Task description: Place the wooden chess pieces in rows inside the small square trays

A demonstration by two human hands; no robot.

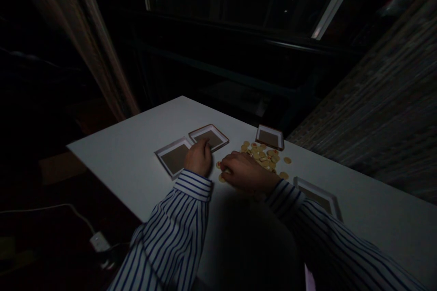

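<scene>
My left hand (pixel 198 159) is closed beside two shallow, light-rimmed trays with brown bottoms, the left tray (pixel 175 159) and the middle tray (pixel 212 138). Its fingertips reach over the near edge of the middle tray; whatever they hold is hidden. My right hand (pixel 247 170) is closed, with curled fingers low over the table at the left side of a heap of round, pale yellow discs (pixel 269 158), some with red marks. A few discs lie right by its fingertips, and I cannot make out whether one is pinched in them.
The white table (pixel 136 141) has a corner at the far left. A third tray (pixel 269 137) lies behind the heap, and another tray (pixel 314 193) is partly under my right forearm. A power strip (pixel 99 241) with a cable is at lower left. Curtains hang on both sides.
</scene>
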